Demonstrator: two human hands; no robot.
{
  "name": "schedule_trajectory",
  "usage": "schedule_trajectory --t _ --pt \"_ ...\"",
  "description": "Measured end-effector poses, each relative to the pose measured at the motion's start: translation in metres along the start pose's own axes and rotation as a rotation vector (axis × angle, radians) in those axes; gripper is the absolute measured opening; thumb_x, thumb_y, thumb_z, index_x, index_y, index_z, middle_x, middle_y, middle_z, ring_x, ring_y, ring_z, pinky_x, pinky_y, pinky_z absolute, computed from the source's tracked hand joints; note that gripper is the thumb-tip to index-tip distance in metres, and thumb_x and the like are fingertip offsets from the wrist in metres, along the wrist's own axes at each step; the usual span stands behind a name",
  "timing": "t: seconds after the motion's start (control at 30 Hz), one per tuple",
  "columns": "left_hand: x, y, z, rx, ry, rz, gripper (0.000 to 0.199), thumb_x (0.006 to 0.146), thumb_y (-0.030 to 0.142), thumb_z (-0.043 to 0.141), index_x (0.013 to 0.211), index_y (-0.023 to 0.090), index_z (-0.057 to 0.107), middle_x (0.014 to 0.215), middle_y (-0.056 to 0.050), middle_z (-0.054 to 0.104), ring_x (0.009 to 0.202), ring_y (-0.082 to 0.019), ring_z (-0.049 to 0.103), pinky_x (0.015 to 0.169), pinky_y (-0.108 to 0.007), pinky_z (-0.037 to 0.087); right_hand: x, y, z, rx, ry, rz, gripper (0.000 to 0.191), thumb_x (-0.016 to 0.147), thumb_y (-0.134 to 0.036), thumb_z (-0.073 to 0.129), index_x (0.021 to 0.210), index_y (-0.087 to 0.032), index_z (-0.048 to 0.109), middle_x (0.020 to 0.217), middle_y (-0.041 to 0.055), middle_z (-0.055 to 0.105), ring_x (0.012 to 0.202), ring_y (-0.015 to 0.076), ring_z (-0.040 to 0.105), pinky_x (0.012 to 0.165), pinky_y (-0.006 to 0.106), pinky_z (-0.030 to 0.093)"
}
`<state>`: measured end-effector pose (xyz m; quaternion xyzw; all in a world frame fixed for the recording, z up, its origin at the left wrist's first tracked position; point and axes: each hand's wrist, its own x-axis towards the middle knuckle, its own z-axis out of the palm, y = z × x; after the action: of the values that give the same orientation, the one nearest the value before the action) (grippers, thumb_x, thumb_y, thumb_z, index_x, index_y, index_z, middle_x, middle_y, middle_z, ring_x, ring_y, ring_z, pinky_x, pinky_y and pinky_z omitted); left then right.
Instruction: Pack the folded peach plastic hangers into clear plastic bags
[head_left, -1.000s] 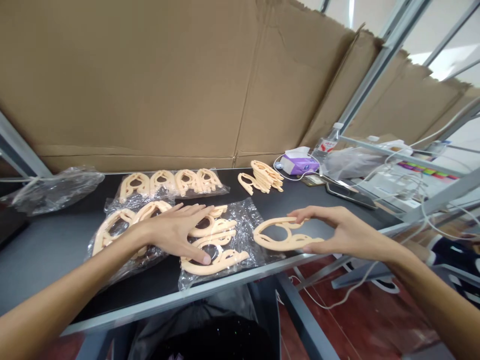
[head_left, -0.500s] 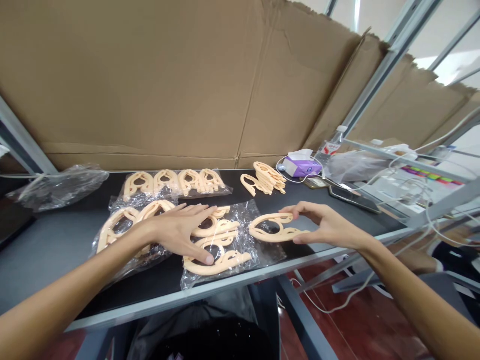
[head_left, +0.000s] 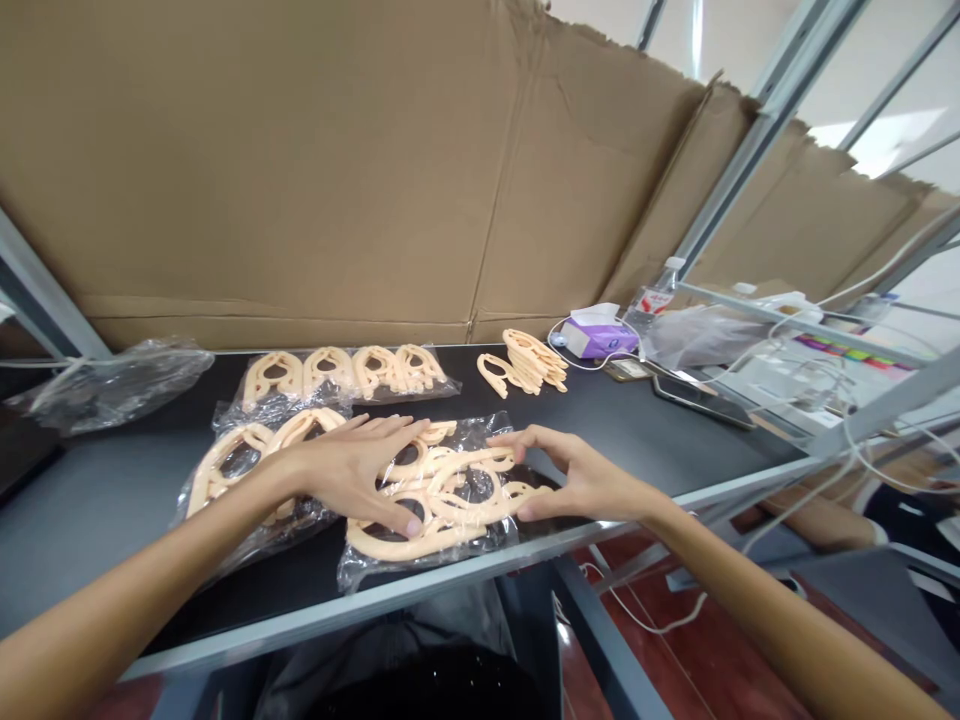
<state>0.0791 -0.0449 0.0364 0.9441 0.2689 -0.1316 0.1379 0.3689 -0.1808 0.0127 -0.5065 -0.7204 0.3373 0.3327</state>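
Lying between left hand [head_left: 349, 470] and right hand [head_left: 585, 482], peach hangers [head_left: 469, 508]

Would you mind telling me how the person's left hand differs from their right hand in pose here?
The left hand lies flat, palm down; the right hand arches, thumb and fingers spread. The left hand covers the left part of the peach plastic hangers; the right hand cups their right end. Both are bare and touch that pile.
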Motion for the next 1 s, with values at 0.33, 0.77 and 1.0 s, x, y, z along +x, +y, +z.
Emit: schedule_trajectory --t 0.33,0.77,1.0 --pt "0.001 -0.001 0.001 0.014 0.006 0.012 0.127 0.071 0.087 0.058 0.163 0.016 0.005 0.167 -0.017 0.008 0.153 -0.040 0.012 0.122 -0.056 0.018 -0.014 0.013 -0.005 -0.303 0.005 0.034 0.078 0.064 -0.050 0.088 0.134 -0.029 0.060 0.124 0.0082 0.063 0.115 0.0301 0.057 0.102 0.052 0.046" --pt "-0.001 0.001 0.000 -0.004 -0.005 0.031 0.131 0.069 0.094 0.052 0.163 0.015 0.006 0.167 -0.017 0.008 0.154 -0.038 0.012 0.122 -0.055 0.017 -0.009 -0.009 -0.005 -0.280 0.047 0.061 0.065 0.063 -0.046 0.089 0.119 -0.026 0.064 0.122 0.0049 0.067 0.114 0.0281 0.061 0.101 0.046 0.045" --pt "0.001 -0.001 0.000 0.007 -0.027 0.021 0.133 0.067 0.092 0.056 0.163 0.015 0.003 0.167 -0.017 0.005 0.154 -0.037 0.009 0.123 -0.054 0.014 -0.007 -0.004 -0.008 -0.162 0.010 0.074 0.059 0.061 -0.045 0.091 0.110 -0.025 0.064 0.119 0.0042 0.068 0.112 0.0271 0.061 0.100 0.045 0.045"
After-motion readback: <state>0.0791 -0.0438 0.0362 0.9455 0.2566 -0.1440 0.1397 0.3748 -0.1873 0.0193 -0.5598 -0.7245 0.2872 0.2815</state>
